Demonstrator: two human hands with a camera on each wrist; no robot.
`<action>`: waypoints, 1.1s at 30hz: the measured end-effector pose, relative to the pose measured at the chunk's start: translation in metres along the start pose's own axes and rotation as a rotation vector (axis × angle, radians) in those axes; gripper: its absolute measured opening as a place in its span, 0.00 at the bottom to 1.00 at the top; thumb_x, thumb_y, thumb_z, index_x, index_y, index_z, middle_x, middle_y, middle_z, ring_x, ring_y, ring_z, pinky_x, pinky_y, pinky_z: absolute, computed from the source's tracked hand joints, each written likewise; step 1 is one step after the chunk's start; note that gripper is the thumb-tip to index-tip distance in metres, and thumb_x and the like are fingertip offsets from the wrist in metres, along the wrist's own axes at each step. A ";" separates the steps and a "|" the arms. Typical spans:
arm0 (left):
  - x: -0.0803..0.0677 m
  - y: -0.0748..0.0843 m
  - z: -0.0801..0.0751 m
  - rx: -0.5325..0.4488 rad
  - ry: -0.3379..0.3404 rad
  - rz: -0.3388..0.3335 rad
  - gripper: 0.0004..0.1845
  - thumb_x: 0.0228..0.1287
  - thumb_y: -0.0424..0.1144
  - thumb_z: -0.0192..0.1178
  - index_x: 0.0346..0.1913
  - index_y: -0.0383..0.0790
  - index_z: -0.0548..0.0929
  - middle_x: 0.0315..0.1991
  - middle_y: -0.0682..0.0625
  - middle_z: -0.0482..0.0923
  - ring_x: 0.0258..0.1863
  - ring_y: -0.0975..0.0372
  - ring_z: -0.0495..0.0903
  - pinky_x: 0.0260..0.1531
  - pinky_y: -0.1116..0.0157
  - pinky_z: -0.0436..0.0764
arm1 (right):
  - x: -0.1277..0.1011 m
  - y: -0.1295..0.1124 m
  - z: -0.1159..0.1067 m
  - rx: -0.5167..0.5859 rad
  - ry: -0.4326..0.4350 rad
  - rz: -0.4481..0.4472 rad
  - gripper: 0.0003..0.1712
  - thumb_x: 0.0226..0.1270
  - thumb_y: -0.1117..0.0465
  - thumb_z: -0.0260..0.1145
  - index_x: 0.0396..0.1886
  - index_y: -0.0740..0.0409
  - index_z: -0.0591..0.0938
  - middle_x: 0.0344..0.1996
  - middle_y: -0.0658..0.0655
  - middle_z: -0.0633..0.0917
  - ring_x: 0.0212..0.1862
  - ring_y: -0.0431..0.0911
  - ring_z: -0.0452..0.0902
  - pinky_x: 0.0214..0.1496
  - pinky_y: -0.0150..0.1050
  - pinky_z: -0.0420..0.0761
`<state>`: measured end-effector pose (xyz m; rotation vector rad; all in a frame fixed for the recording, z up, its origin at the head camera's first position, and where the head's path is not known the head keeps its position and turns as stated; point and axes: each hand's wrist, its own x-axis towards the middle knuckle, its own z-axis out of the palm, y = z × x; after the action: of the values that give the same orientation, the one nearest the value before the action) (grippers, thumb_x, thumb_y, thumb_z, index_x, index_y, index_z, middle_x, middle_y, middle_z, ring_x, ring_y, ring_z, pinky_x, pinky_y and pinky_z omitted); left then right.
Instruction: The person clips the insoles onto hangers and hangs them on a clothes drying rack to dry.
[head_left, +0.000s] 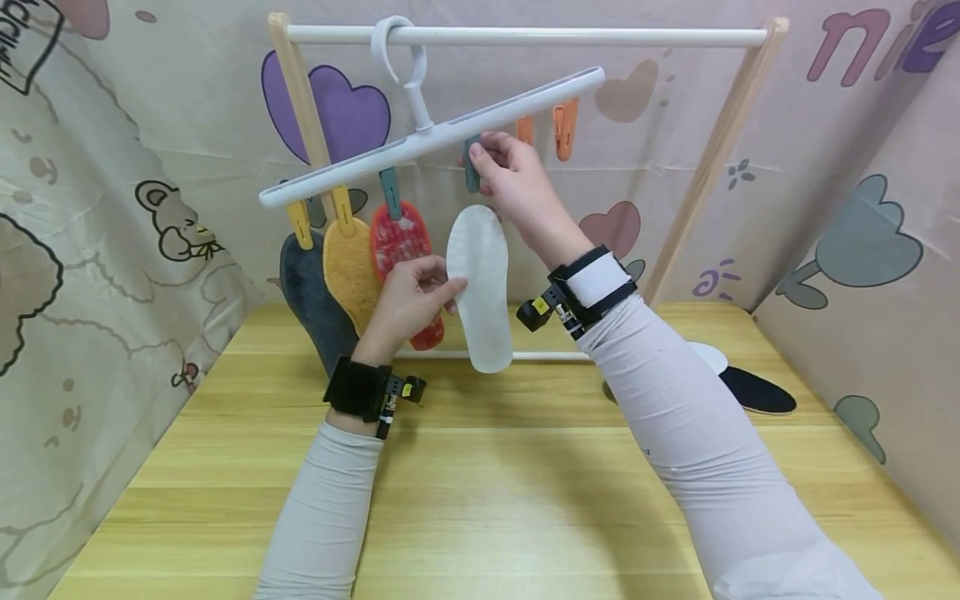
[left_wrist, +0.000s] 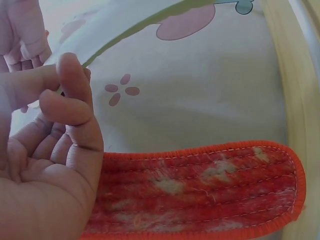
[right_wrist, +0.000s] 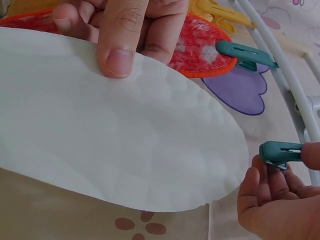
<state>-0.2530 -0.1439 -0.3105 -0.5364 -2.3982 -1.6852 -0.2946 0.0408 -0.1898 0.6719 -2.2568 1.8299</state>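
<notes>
Left hand (head_left: 408,296) pinches the white insole (head_left: 480,287) by its edge, thumb on top, holding it upright just below the teal clip (head_left: 472,164). Right hand (head_left: 517,179) pinches that clip on the tilted white hanger (head_left: 431,137). Red insole (head_left: 401,250), yellow insole (head_left: 351,267), grey insole (head_left: 311,296) hang clipped left. Black insole (head_left: 757,390) lies on worktop (head_left: 487,483).

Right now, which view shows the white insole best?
Right wrist: the white insole fills the frame, left hand pinching it, toe near the teal clip. Head view shows it whole but small. Left wrist shows only its edge.
</notes>
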 end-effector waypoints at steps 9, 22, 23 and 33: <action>0.000 0.002 0.000 0.003 0.006 0.009 0.10 0.77 0.40 0.67 0.51 0.36 0.87 0.35 0.45 0.84 0.27 0.60 0.85 0.25 0.69 0.77 | -0.001 0.003 -0.002 -0.016 0.005 -0.064 0.21 0.88 0.59 0.56 0.70 0.66 0.76 0.58 0.62 0.86 0.57 0.44 0.80 0.65 0.37 0.81; 0.000 0.005 0.002 -0.016 0.027 0.069 0.08 0.76 0.38 0.67 0.49 0.36 0.87 0.34 0.44 0.85 0.24 0.61 0.84 0.22 0.68 0.73 | -0.004 0.003 -0.001 -0.015 0.028 -0.098 0.18 0.87 0.60 0.57 0.66 0.66 0.78 0.53 0.60 0.88 0.53 0.43 0.83 0.61 0.35 0.83; 0.000 0.005 0.002 -0.016 0.028 0.073 0.08 0.77 0.38 0.67 0.49 0.36 0.87 0.34 0.44 0.85 0.24 0.61 0.84 0.21 0.68 0.72 | -0.004 0.003 -0.001 -0.016 0.029 -0.099 0.18 0.87 0.60 0.57 0.65 0.66 0.78 0.53 0.60 0.88 0.53 0.43 0.83 0.60 0.34 0.82; -0.001 0.010 0.001 -0.023 0.044 0.060 0.10 0.76 0.39 0.68 0.51 0.36 0.88 0.34 0.43 0.84 0.25 0.60 0.84 0.22 0.68 0.74 | -0.005 0.003 -0.001 -0.038 0.019 -0.104 0.19 0.86 0.60 0.58 0.66 0.65 0.78 0.55 0.62 0.88 0.53 0.44 0.83 0.60 0.38 0.80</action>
<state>-0.2479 -0.1402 -0.3027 -0.5626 -2.3115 -1.6837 -0.2920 0.0432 -0.1941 0.7475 -2.1950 1.7346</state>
